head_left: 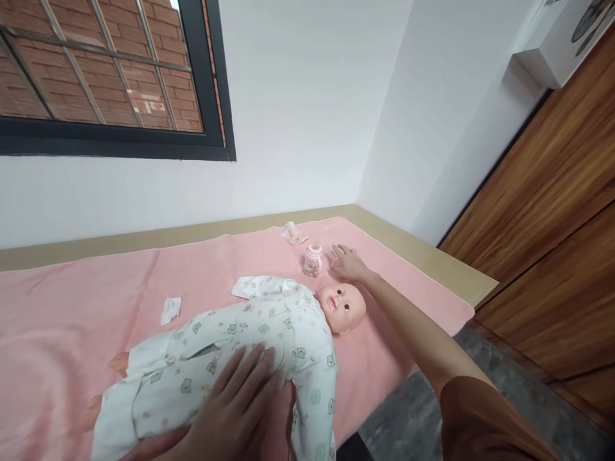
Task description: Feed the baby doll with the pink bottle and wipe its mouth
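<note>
Here, one hand (235, 403) rests on a baby doll (250, 346) while the other hand (346, 262) reaches for a small feeding bottle (312, 258)

The left hand lies flat and open, fingers spread, on the doll's patterned sleepsuit near the front edge of the pink blanket (72, 301), pressing on the belly and gripping nothing. The right arm stretches out nearly straight past the doll's head toward the far right corner; its hand is open, palm down on the blanket, fingers loose and just beside the bottle, whether touching it I cannot tell. The doll lies on its back across the middle, head toward the right edge. The bottle stands upright, a crumpled clear wrapper (293, 233) lies behind it, and a small white cloth (171, 310) sits left of the doll
</note>
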### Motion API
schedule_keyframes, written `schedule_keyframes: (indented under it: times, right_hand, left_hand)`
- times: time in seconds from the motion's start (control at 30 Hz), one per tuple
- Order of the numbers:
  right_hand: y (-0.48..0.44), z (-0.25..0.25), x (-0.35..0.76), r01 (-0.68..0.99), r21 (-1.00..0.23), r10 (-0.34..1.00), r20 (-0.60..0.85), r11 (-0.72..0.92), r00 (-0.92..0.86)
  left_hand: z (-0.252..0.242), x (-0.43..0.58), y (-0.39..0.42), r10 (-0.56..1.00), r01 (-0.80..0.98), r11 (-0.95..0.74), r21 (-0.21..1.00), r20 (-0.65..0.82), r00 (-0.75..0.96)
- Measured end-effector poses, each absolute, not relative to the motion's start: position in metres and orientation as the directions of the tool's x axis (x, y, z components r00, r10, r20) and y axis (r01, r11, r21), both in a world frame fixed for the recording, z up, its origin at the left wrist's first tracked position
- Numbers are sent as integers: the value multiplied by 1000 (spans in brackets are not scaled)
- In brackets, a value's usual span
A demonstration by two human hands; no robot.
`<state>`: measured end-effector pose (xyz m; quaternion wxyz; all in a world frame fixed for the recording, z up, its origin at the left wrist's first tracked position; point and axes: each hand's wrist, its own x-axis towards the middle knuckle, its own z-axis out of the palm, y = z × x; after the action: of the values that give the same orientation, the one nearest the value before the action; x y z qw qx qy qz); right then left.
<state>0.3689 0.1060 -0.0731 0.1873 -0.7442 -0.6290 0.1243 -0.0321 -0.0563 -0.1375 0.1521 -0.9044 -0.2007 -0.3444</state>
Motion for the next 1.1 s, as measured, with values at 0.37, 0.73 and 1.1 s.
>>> schedule_keyframes:
  times: [0.37, 0.73, 1.1]
  right_hand:
    - [7, -61, 344, 171, -952, 914, -180, -255, 365]
    - [-27, -79, 313, -413, -815, 852, -501, -406, 152]
    - [-18, -54, 280, -412, -847, 942, -304, -337, -145]
  left_hand:
    - [-97, -41, -24, 395, 538, -839, -88, 582, 711]
    - [-72, 38, 23, 627, 660, -749, 65, 395, 672]
    - [-60, 45, 17, 722, 685, -683, 254, 380, 578]
